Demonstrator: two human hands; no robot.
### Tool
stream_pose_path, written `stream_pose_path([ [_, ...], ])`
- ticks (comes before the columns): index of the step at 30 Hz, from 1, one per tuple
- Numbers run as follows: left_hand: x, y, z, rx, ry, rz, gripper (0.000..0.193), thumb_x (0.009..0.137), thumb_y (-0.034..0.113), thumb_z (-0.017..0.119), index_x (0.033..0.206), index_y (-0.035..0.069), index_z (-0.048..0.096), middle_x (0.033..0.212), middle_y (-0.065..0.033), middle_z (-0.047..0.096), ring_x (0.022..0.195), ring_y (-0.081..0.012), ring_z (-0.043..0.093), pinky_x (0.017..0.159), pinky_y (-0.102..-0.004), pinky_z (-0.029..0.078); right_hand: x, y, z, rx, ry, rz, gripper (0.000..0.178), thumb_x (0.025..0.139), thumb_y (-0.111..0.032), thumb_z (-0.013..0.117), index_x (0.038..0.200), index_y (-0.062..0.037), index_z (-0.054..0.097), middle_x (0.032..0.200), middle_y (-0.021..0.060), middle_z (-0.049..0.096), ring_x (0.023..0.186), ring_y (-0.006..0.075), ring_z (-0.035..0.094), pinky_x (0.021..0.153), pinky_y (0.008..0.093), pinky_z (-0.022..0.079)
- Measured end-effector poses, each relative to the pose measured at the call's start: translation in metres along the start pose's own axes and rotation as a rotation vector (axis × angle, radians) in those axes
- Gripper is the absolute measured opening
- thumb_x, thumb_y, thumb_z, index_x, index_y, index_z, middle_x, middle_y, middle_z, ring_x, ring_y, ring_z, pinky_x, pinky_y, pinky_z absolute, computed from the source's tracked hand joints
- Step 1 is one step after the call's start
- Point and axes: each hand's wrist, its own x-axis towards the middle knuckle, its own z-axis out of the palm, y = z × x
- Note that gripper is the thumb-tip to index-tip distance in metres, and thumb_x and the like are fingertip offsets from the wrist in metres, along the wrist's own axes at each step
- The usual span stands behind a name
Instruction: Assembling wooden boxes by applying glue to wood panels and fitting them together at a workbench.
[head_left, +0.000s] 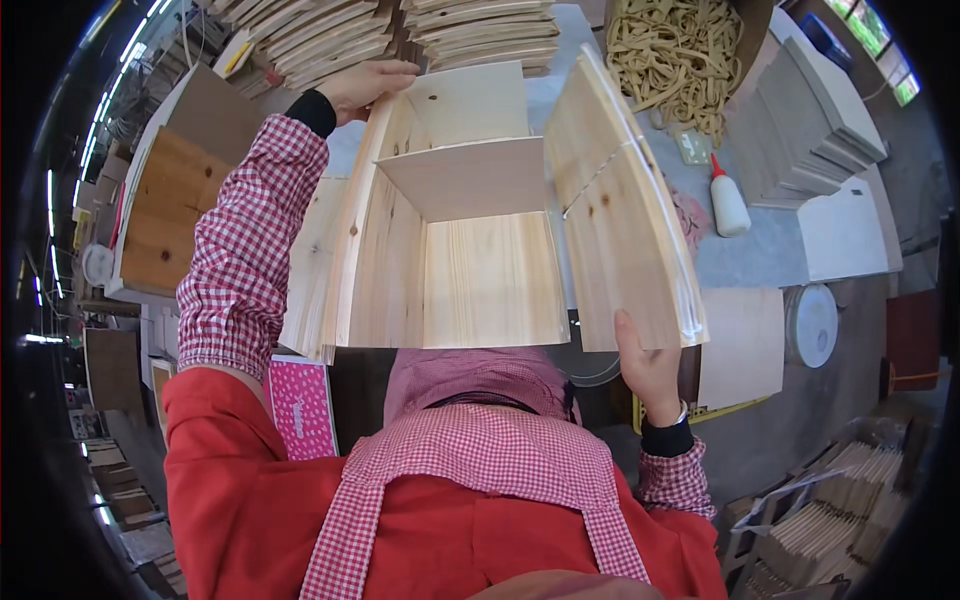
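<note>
The left hand (368,88) curls over the far left corner of the wooden box (490,285), in front of the belly. The right hand (652,372) pinches the tilted board (620,235) beside it, fingers partly hidden. A loose pinch could drop the board; 1 bump could smear its white glue (688,300).

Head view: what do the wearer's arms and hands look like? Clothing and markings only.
Left hand and right hand: ungloved. Each wrist has a black cuff, then a red-and-white gingham oversleeve, loose and wrinkled on the left forearm. The upper arms are in plain red sleeves. A thin, pale, shiny band circles the right wrist, type unclear. No cables visible on either arm.
</note>
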Motion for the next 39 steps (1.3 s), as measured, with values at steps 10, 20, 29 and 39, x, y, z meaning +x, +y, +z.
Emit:
stream_pose_path([
  [10,0.001,0.011,-0.011,-0.013,0.093,-0.028,0.037,0.099,0.026,0.065,0.131,0.006,0.065,0.112,-0.0064,0.072,0.093,-0.0123,0.070,0.080,-0.0309,0.060,0.029,-0.009,0.012,-0.079,-0.003,-0.283,0.023,0.087,-0.004,0.070,0.106,0.0065,0.066,0.084,0.0182,0.071,0.075,0.0295,0.073,0.067,0.0376,0.057],
  [20,0.004,0.001,-0.016,-0.020,0.102,-0.042,0.033,0.100,0.024,0.065,0.127,0.004,0.067,0.107,-0.0061,0.073,0.087,-0.0118,0.071,0.076,-0.0290,0.061,0.025,-0.023,0.016,-0.148,-0.078,-0.289,0.013,0.086,-0.004,0.069,0.096,0.0048,0.067,0.078,0.0168,0.070,0.069,0.0294,0.073,0.061,0.0350,0.055],
  [29,-0.003,0.000,-0.016,0.031,0.104,-0.028,0.035,0.101,0.023,0.063,0.131,0.005,0.066,0.107,-0.0071,0.073,0.084,-0.0114,0.070,0.074,-0.0296,0.061,0.020,-0.027,0.028,-0.132,-0.306,-0.183,0.054,0.084,-0.001,0.066,0.134,0.0101,0.049,0.095,0.0236,0.068,0.078,0.0359,0.072,0.070,0.0366,0.057],
  [39,-0.003,-0.019,-0.024,0.027,0.104,0.026,0.030,0.100,0.023,0.064,0.126,0.009,0.070,0.103,-0.0056,0.073,0.081,-0.0121,0.070,0.069,-0.0317,0.061,0.010,-0.036,0.044,-0.200,-0.337,-0.211,0.067,0.084,-0.001,0.066,0.144,0.0111,0.041,0.096,0.0241,0.069,0.075,0.0322,0.072,0.068,0.0357,0.057],
])
